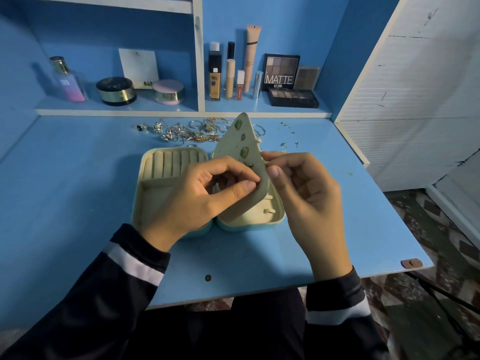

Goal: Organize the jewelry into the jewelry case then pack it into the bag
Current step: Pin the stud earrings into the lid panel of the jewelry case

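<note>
An open jewelry case [166, 162], cream inside and pale blue outside, lies on the blue desk. Its earring panel [241, 149] stands upright between the two halves, with several green-stone earrings pinned in it. My left hand [205, 193] pinches a small earring against the panel's left face near its lower edge. My right hand [304, 193] pinches something small behind the panel's right side; what it holds is hidden. A heap of loose rings, chains and bracelets [187, 131] lies behind the case. Small earring studs [285, 141] are scattered to the right. No bag is in view.
A shelf at the back holds a perfume bottle [67, 79], round jars [117, 90], makeup tubes [228, 74] and eyeshadow palettes [281, 71]. A white slatted panel [410, 87] stands at the right. The desk's front edge [259, 294] is near my lap.
</note>
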Demonstrator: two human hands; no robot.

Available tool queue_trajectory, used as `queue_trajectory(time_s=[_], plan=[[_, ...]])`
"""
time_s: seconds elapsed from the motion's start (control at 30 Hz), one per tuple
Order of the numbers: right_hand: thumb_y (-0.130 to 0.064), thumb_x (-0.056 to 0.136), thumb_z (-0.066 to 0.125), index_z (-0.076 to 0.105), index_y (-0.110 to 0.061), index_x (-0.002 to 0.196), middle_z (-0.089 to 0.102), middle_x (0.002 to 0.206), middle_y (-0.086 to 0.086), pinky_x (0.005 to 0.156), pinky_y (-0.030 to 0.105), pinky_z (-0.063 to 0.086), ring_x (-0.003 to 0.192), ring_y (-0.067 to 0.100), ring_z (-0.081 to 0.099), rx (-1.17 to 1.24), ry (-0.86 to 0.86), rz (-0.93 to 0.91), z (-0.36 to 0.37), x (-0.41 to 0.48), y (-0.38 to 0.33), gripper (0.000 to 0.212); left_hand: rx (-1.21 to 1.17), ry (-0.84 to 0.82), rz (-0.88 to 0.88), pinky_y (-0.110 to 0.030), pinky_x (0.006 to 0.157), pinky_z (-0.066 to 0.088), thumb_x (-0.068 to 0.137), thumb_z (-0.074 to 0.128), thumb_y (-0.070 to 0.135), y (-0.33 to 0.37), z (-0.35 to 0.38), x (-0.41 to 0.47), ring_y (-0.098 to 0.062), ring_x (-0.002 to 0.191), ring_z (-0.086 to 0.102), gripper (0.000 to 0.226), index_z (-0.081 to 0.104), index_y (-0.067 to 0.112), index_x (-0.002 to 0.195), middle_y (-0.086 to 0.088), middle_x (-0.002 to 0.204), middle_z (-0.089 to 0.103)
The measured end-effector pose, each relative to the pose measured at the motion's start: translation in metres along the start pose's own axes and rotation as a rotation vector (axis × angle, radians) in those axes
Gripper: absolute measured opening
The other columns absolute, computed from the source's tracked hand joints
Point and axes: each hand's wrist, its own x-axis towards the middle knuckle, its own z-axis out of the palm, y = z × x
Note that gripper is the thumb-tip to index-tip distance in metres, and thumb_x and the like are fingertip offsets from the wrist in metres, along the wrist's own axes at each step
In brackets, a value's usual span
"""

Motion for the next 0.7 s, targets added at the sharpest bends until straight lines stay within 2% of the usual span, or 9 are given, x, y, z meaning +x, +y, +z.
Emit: queue_trajectory(time_s=[0.17,0.27,0.33,0.43,0.57,0.7], plan=[[-0.003,0.092,0.059,0.06,0.002,0.091,0.072,0.108,0.009,0.078,0.039,0.054,0.099,0.021,0.068,0.063,-0.017,0.04,0.002,0.0,-0.003,0.006,0.1,0.054,0.087,-0.027,0.074,0.045,0.087,0.067,0.022,0.004,-0.002,-0.003,-0.014,0.08,0.058,0.007,0.07,0.022,0.093,0.01,0.087,0.066],[-0.004,0.092,0.059,0.06,0.002,0.091,0.072,0.109,0.011,0.086,0.041,0.053,0.106,0.023,0.067,0.112,-0.024,0.057,0.005,0.001,-0.003,0.006,0.158,0.098,0.134,-0.036,0.075,0.048,0.088,0.067,0.019,0.006,-0.001,-0.005,-0.016,0.085,0.06,0.008,0.071,0.018,0.095,0.005,0.091,0.067],[-0.002,0.092,0.058,0.059,0.002,0.091,0.071,0.11,0.011,0.087,0.04,0.053,0.107,0.023,0.067,0.148,-0.028,0.08,0.007,0.001,-0.003,0.004,0.177,0.125,0.146,-0.04,0.077,0.049,0.088,0.067,0.018,0.006,0.0,-0.006,-0.015,0.087,0.061,0.011,0.07,0.018,0.098,0.006,0.095,0.068],[-0.002,0.093,0.057,0.059,0.003,0.091,0.072,0.111,0.009,0.082,0.04,0.051,0.106,0.021,0.067,0.165,-0.032,0.113,0.008,0.001,-0.003,0.005,0.207,0.162,0.175,-0.042,0.082,0.051,0.087,0.069,0.016,0.008,-0.001,-0.007,-0.017,0.096,0.062,0.018,0.068,0.018,0.105,0.004,0.102,0.066],[-0.004,0.093,0.057,0.06,0.002,0.092,0.071,0.113,0.01,0.092,0.045,0.05,0.108,0.026,0.065,0.192,-0.046,0.134,0.01,0.002,-0.001,0.006,0.358,0.214,0.264,-0.039,0.089,0.053,0.084,0.075,0.003,0.011,-0.006,-0.005,-0.019,0.107,0.063,0.026,0.069,0.005,0.11,-0.007,0.111,0.067],[-0.007,0.091,0.06,0.063,-0.002,0.092,0.071,0.111,0.014,0.089,0.037,0.051,0.105,0.029,0.065,0.26,-0.052,0.142,0.014,0.003,0.0,0.006,0.403,0.16,0.321,-0.04,0.106,0.046,0.085,0.073,-0.001,0.013,-0.012,-0.003,-0.019,0.125,0.057,0.033,0.066,0.003,0.117,-0.009,0.13,0.062]])
